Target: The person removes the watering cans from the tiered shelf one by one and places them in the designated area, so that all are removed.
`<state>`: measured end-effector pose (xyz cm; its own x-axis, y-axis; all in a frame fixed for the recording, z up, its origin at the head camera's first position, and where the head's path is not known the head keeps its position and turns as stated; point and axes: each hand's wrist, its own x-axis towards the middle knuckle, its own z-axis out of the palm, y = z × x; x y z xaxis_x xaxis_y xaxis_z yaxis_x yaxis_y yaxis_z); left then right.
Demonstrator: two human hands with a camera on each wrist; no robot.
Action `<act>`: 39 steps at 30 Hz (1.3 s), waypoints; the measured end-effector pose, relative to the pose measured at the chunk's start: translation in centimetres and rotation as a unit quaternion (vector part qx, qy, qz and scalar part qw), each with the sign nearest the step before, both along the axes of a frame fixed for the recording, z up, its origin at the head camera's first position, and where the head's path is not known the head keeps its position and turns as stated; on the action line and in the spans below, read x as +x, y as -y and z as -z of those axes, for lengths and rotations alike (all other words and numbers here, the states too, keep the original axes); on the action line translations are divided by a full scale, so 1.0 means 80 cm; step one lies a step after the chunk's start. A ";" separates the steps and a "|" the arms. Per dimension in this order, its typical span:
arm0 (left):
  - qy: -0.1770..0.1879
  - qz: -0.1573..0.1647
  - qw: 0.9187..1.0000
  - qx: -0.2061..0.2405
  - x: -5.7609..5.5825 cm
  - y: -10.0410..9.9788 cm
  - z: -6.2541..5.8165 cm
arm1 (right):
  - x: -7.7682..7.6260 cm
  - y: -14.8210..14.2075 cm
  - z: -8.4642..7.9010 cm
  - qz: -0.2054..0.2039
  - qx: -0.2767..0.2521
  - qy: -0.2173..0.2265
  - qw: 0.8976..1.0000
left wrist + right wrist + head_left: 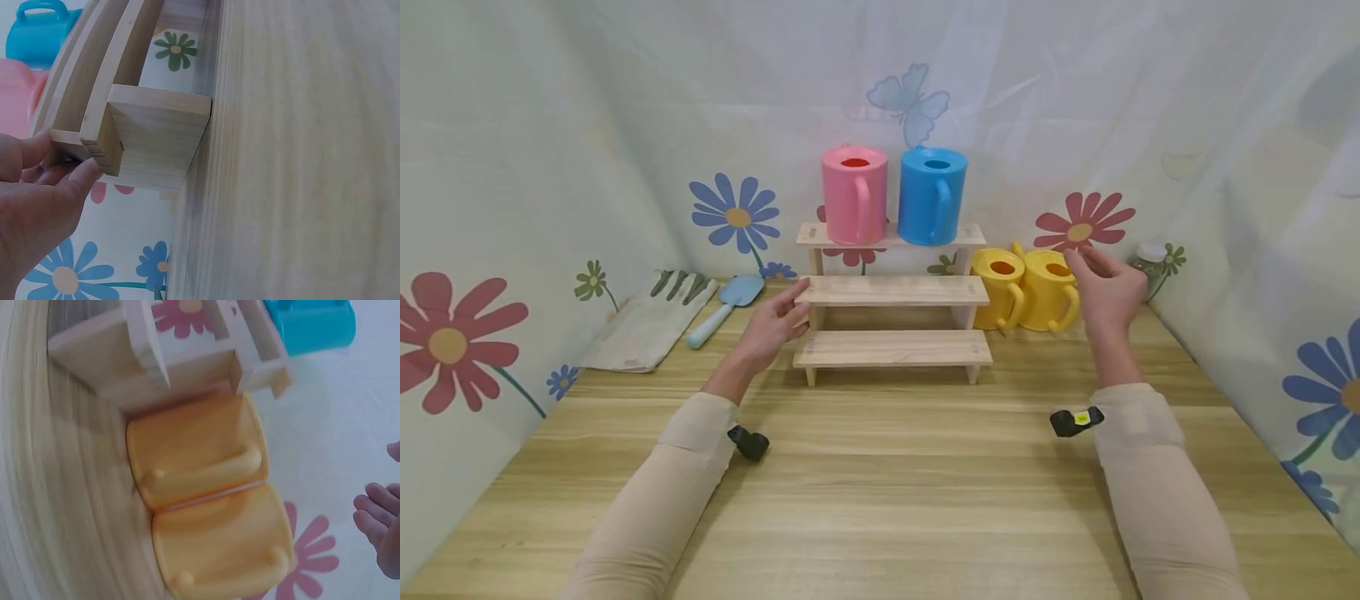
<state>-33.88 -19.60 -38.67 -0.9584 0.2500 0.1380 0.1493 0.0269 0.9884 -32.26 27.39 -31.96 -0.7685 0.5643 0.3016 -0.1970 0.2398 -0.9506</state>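
Note:
My left hand (772,327) pinches the left end of the middle tier of a three-tier wooden stand (891,290); in the left wrist view its fingers (84,178) lie around the plank's end. On the top tier stand a pink watering can (842,200) and a blue watering can (917,200), both upright. Two yellow watering cans (988,300) (212,537) stand side by side on the table at the stand's right, handles toward me. My right hand (1108,292) hovers by the right yellow can, slightly above it, holding nothing; the right wrist view shows its thumb apart from the fingers.
Left of the stand lie a light-blue trowel (741,290) and a pale cloth (632,333) with dark green strips at its far end. A lidded glass jar (1150,260) sits at the back right corner. Flower-printed curtains (737,100) enclose the wooden table (895,492).

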 end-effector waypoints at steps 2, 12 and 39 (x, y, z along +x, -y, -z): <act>0.002 -0.002 1.000 -0.001 -0.001 0.000 0.000 | 0.004 0.011 -0.004 -0.015 0.010 -0.014 1.000; 0.004 -0.007 1.000 -0.005 -0.001 0.000 0.001 | 0.018 0.066 0.003 -0.134 0.086 -0.059 0.985; -0.004 -0.003 1.000 0.002 -0.003 -0.001 0.003 | -0.011 0.147 -0.062 -0.185 0.085 -0.090 0.975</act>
